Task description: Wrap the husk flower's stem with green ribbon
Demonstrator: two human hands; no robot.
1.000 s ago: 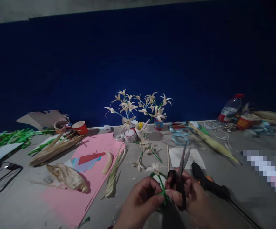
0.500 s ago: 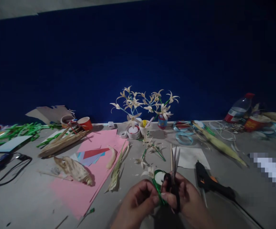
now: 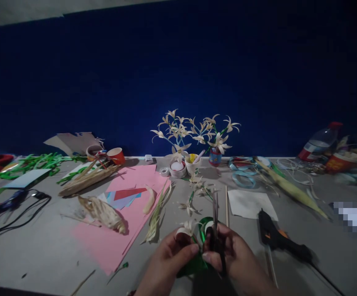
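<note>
Low in the middle of the view, my left hand is closed in a pinch on a strip of green tape and a small cream paper flower. A green tape roll sits just beyond the fingers. My right hand is closed around black-handled scissors, blades shut and pointing away from me, and its fingertips also touch the green tape. The two hands meet at the tape.
A black glue gun lies right of my hands, white paper behind it. Pink paper, dried husks and stalks lie left. Cups with paper flowers stand at the blue wall; a bottle far right.
My hands and the tape shifted slightly left. The scissor blades went from slightly apart to shut and upright. The view turned a little left.
</note>
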